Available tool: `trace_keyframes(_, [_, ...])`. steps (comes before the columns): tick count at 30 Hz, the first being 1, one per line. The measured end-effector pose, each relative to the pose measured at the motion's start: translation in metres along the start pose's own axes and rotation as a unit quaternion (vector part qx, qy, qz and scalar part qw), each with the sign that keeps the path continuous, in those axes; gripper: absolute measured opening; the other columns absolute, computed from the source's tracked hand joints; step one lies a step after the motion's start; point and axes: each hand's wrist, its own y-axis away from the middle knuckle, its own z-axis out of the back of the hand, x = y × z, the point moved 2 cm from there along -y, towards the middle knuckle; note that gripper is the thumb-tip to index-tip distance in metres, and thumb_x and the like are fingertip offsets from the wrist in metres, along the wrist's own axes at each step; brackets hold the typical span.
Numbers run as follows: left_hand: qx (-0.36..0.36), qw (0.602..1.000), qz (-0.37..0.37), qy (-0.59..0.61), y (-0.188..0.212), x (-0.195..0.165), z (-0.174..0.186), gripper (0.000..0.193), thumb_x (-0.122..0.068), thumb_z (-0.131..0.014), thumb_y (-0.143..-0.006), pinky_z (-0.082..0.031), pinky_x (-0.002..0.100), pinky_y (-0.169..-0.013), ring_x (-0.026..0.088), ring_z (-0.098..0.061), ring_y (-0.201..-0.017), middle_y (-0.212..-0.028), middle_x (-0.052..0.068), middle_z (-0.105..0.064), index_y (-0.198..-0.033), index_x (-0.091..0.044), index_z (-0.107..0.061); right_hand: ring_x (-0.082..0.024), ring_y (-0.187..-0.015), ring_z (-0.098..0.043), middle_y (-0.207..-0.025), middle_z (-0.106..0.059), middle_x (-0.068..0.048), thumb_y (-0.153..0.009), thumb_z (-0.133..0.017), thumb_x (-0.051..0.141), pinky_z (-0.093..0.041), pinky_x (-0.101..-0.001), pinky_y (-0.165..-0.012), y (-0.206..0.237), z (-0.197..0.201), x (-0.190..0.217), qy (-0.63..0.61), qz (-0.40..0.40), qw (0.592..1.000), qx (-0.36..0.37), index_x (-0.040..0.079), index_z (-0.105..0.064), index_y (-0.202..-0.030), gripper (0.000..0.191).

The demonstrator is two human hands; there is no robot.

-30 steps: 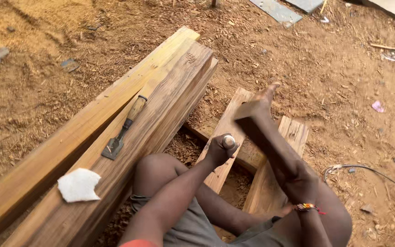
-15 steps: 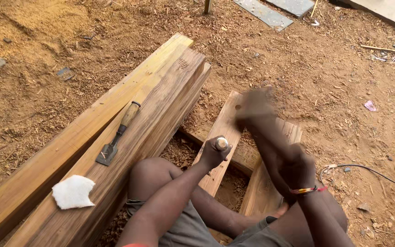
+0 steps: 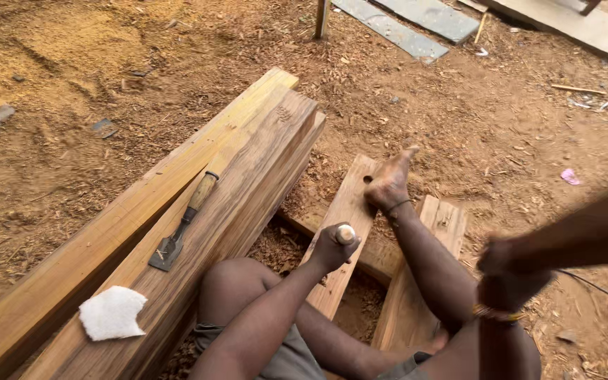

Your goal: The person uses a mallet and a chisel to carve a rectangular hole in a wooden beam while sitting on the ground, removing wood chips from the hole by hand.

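At the near edge the person's bent knee point(image 3: 237, 285) and grey shorts point(image 3: 297, 359) are cut off by the frame. The left hand point(image 3: 332, 246) is wrapped tight round a tool whose pale wooden handle end point(image 3: 345, 233) shows above the fist; the rest of the tool is hidden inside the hand, so its kind is hard to make out. The fist stands over a narrow plank point(image 3: 343, 232) that lies on the ground. The right hand point(image 3: 511, 271) is at the near right, blurred, with a beaded bracelet point(image 3: 494, 313) at the wrist; it looks closed, but what it grips, if anything, I cannot tell. A bare foot point(image 3: 390, 184) rests on the far part of the plank, an anklet round it, beside a small hole in the wood.

To the left, two long beams point(image 3: 177, 232) lie side by side, running from near left to far middle. On them rest a white cloth scrap point(image 3: 112, 312) at the near end and a wide chisel point(image 3: 183, 224) with a wooden handle, well apart from both hands. A second short plank point(image 3: 423, 281) lies right of the first, partly covered by the leg.

The ground point(image 3: 494, 119) is red earth strewn with shavings and sawdust, with open room to the right and beyond the beams. A thin cable point(image 3: 599, 288) trails at right. Far off lie grey flat slabs point(image 3: 409, 21) and a pink scrap point(image 3: 570, 176).
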Motion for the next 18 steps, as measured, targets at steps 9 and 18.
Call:
trace_keyframes(9, [0.028, 1.0, 0.005, 0.008, 0.0, -0.012, 0.002, 0.018, -0.017, -0.072, -0.095, -0.061, 0.026, -0.047, 0.006, -0.066, -0.063, -0.074, 0.001, -0.063, -0.086, -0.007, -0.059, -0.031, -0.071, -0.066, -0.079, -0.065, -0.013, -0.085, -0.072, 0.026, -0.054, -0.0436, -0.064, -0.033, -0.041, 0.051, -0.133, -0.013, 0.989, 0.069, 0.011, -0.064, -0.099, 0.022])
trace_keyframes(18, [-0.097, 0.931, -0.256, -0.243, 0.013, -0.007, -0.006, 0.02, -0.021, -0.069, -0.097, -0.053, 0.039, -0.064, 0.024, -0.064, -0.076, -0.081, 0.009, -0.064, -0.096, -0.003, -0.061, -0.042, -0.077, -0.07, -0.084, -0.071, -0.019, -0.082, -0.073, 0.038, -0.056, -0.0524, -0.066, 0.081, 0.011, -0.056, 0.54, -0.019, 0.785, 0.301, 0.019, -0.069, -0.112, 0.036])
